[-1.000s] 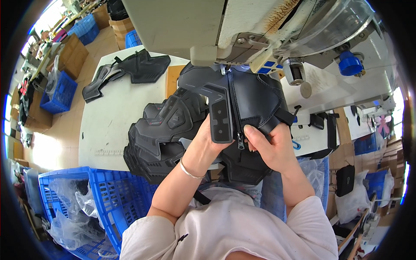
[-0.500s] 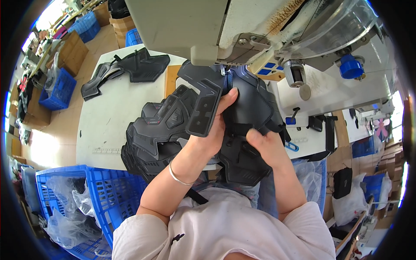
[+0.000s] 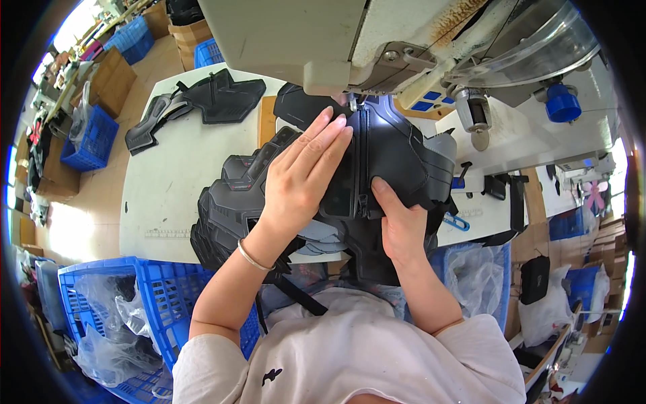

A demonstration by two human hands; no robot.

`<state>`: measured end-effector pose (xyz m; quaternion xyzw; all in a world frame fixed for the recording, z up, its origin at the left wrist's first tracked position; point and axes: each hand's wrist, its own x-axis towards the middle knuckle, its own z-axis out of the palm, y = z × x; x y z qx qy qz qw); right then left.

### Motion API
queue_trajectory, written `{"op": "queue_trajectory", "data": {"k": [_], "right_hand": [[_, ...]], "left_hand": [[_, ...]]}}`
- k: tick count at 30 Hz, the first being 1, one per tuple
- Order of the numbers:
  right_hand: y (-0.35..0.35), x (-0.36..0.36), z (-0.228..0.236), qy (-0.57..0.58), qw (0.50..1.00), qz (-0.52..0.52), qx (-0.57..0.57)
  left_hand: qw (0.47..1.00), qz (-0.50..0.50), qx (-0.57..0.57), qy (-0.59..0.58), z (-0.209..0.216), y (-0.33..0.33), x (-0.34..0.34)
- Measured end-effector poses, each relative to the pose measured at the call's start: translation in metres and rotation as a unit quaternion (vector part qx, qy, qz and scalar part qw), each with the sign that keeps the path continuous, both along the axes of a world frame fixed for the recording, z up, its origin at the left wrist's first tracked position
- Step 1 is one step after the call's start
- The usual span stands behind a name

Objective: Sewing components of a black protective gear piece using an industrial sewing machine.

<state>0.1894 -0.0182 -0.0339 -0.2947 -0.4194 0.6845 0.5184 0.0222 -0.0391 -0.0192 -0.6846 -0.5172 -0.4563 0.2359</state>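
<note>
Under the needle area of a sewing machine (image 3: pixel 282 40) lies a black moulded panel (image 3: pixel 400 158) with a zipper (image 3: pixel 363 148) running toward me. My left hand (image 3: pixel 299 175) rests flat on the work left of the zipper, its fingers stretched out and pointing at the presser foot (image 3: pixel 354 102). My right hand (image 3: pixel 402 225) pinches the near edge of the panel, thumb on top beside the zipper's lower end; its other fingers are mostly hidden. Left of my left hand sits a pile of black moulded pieces (image 3: pixel 225 205), partly covered by my arm.
Another black moulded piece (image 3: pixel 225 99) lies on the white table (image 3: pixel 158 195) at far left. Blue thread snips (image 3: pixel 457 222) lie to the right. Blue crates with plastic bags (image 3: pixel 175 303) stand below the table's near edge. A blue knob (image 3: pixel 562 102) juts from the machine.
My left hand has gone from holding a folded flap to lying flat on the work. The flap is down and the zipper shows. My right thumb has moved onto the panel.
</note>
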Motion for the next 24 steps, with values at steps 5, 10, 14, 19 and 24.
{"op": "queue_trajectory", "data": {"k": [5,10,14,19,24], "right_hand": [[0.0,0.002,-0.002,-0.007,0.999,0.016,-0.035],[-0.001,0.001,-0.002,0.02,0.999,0.024,-0.01],[-0.001,0.0,0.001,0.033,0.999,0.027,-0.026],[0.0,0.003,0.003,0.021,0.999,0.031,-0.032],[0.001,0.002,0.008,0.029,0.999,0.031,-0.016]], "left_hand": [[0.999,-0.003,0.028,0.04,-0.001,0.002,-0.003],[0.996,0.007,0.056,0.062,0.001,0.004,-0.004],[0.991,0.022,0.077,0.106,0.002,0.006,-0.008],[0.986,0.018,0.074,0.147,0.011,0.008,-0.013],[0.984,0.01,0.063,0.166,0.019,0.006,-0.012]]}}
